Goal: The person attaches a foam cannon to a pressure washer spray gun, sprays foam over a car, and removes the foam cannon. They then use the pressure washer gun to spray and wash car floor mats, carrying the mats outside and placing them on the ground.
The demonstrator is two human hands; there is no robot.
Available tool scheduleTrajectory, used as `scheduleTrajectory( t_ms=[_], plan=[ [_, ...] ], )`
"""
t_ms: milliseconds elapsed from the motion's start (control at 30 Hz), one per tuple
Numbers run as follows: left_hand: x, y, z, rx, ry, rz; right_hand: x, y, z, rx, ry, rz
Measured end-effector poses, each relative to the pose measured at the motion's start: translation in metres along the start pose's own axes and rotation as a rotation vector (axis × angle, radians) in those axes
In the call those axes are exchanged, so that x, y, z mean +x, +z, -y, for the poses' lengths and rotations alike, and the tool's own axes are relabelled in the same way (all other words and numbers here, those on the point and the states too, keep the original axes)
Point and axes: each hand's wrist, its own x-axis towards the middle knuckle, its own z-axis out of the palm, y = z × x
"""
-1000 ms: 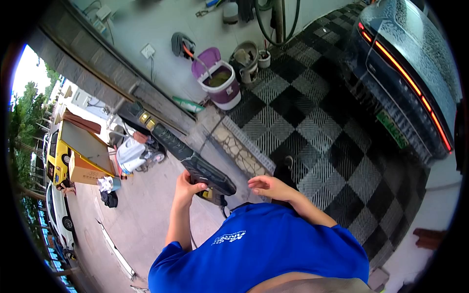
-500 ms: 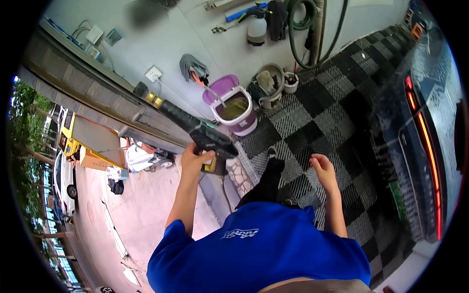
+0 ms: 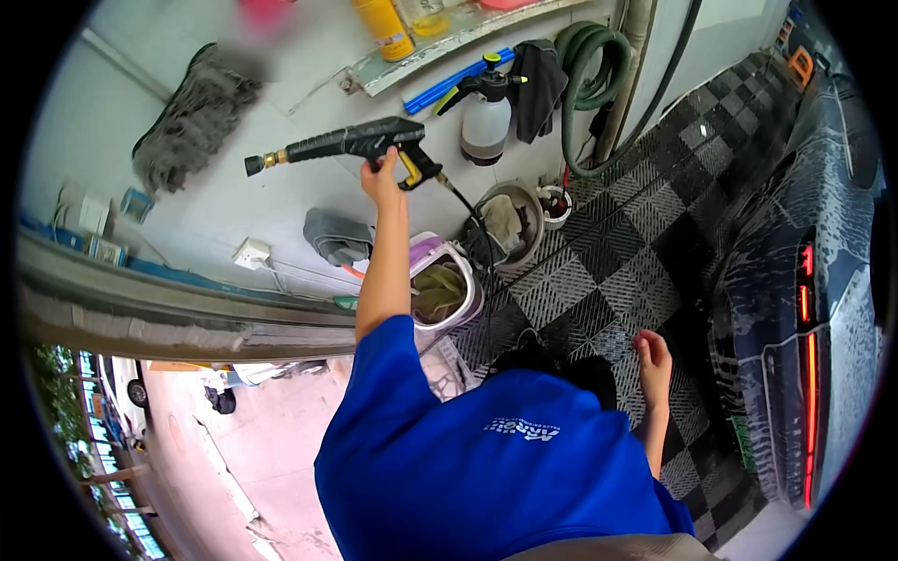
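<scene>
My left hand (image 3: 382,184) is raised in front of the wall, its fingers wrapped round a black pressure washer gun (image 3: 351,140). The gun lies almost level, brass fitting and nozzle to the left, with a yellow trigger (image 3: 409,170) at its grip. From the grip's base a dark hose (image 3: 460,198) runs down toward the floor. Low at my right side, my right hand (image 3: 655,363) hangs with loosely bent fingers and nothing in them. Nearest to it on the right is a dark car (image 3: 776,309) streaked with white foam, its red tail light lit.
A pump sprayer (image 3: 485,126), a coiled green hose (image 3: 599,75) and a grey fluffy mop head (image 3: 195,122) hang on the wall. Below stand a purple-white bucket (image 3: 475,297), a grey bucket (image 3: 531,220) and a small white bucket (image 3: 558,208). Checkered tiles (image 3: 599,243) cover the floor.
My left hand has lifted the pressure washer gun higher, against the wall, and the gun has swung nearly level. The view has turned toward the wall. My right hand is still empty, slightly lower.
</scene>
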Motion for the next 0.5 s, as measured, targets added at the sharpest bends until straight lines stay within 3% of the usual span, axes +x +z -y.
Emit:
scheduleTrajectory(
  t_ms=[133,267,400,500],
  plan=[
    [0.053,0.034,0.041,-0.001,-0.021,-0.027,0.028,-0.011,0.002,0.053,0.074,-0.093],
    [0.097,0.028,0.049,0.132,0.112,0.095,0.063,-0.027,-0.001,0.000,0.143,-0.097],
    [0.124,0.011,0.050,0.235,0.023,0.081,0.125,-0.036,0.000,-0.120,0.178,-0.001],
    [0.100,-0.017,0.057,0.545,0.203,-0.164,0.176,-0.045,-0.019,-0.163,0.190,0.046]
  ],
)
